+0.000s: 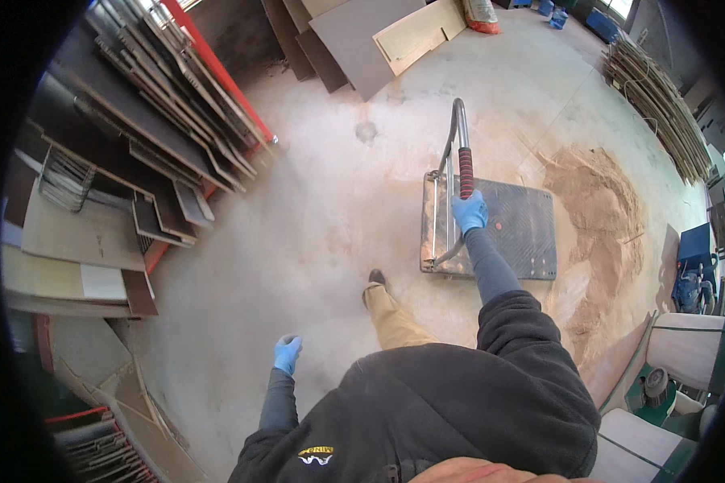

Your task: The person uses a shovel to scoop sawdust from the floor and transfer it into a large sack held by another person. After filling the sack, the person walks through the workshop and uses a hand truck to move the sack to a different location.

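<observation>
My right hand point(470, 212) wears a blue glove and is wrapped around the grip of a platform cart's metal push handle. Black foam with red bands covers the upper stretch of that handle point(466, 171). Dark and dusty, the flat deck of the platform cart point(527, 233) bears no load and sits low on the floor to my right. My left hand point(287, 354), gloved in blue too, hangs at my side away from everything. Its fingers are curled in, and I see nothing in them.
Sheet boards point(97, 233) fill a red rack on the left. Panels point(366, 40) lean at the far end near a bag point(481, 16). Brown dust point(600, 217) lies heaped right of the cart. Stacked boards point(656, 109) and a machine point(659, 386) stand along the right.
</observation>
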Available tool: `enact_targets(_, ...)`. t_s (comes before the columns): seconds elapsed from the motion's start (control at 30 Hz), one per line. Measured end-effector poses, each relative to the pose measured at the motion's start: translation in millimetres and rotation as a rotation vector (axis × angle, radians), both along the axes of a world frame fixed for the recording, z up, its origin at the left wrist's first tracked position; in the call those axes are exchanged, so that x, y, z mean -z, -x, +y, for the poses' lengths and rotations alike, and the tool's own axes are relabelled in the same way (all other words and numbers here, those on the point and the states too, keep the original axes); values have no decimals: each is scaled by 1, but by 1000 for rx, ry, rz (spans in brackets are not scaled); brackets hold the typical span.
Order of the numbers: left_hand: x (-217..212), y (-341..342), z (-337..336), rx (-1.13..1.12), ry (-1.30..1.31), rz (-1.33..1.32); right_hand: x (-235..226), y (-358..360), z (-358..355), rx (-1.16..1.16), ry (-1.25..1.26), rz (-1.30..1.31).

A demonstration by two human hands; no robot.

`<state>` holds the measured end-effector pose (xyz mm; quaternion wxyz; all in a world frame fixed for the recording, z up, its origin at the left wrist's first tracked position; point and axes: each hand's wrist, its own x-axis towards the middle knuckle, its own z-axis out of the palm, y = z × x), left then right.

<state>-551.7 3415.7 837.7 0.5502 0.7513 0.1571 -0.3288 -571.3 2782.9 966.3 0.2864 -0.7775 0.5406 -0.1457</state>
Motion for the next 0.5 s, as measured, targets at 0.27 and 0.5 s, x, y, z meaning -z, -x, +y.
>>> enact_targets(0.27,-22,-265,-140,171,-176,261,-3,-192,-157,253,-105,-101)
enact_targets(0.5,13,-488,-174,-48,-197,451,32,-337,-330,496,-112,-132)
